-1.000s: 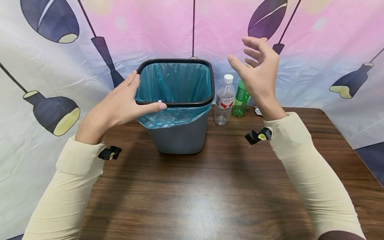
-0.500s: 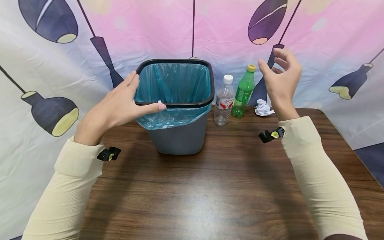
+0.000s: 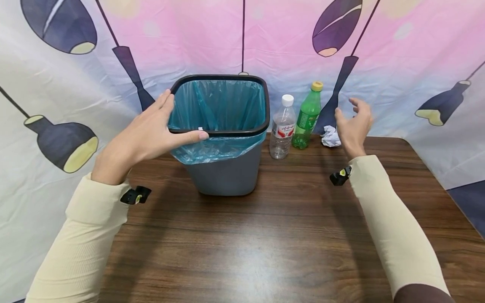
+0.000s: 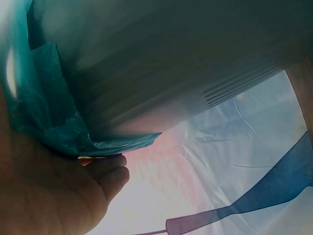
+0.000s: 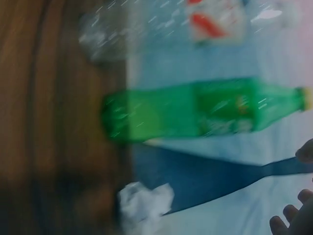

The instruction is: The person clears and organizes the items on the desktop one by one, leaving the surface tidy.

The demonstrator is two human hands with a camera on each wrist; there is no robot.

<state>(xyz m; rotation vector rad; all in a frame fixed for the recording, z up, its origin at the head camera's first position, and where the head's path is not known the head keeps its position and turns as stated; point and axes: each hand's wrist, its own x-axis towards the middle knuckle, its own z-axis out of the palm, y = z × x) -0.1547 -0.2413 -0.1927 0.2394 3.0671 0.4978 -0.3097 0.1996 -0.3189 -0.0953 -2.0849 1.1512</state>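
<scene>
My left hand point(image 3: 142, 132) rests against the front left corner of a grey trash bin point(image 3: 227, 174), its thumb lying along the black rim and its fingers straight at the left side. A blue-green bin liner point(image 3: 223, 103) covers the inside and folds over the rim; the left wrist view shows the liner's hanging edge point(image 4: 63, 112) beside that hand. My right hand point(image 3: 355, 126), fingers loosely bent around nothing, hovers just right of a crumpled white paper ball point(image 3: 330, 136). The right wrist view, blurred, has the paper ball point(image 5: 144, 205) at lower left and fingertips at the right edge.
Between the bin and the paper stand a clear plastic bottle point(image 3: 282, 130) with a white cap and a green plastic bottle point(image 3: 307, 118) with a yellow cap. A patterned cloth backdrop point(image 3: 288, 42) hangs behind the brown wooden table point(image 3: 235, 244).
My right hand has moved right and then down, from above the bottles to beside the paper ball, uncovering the green bottle and the paper. The left hand stays on the bin.
</scene>
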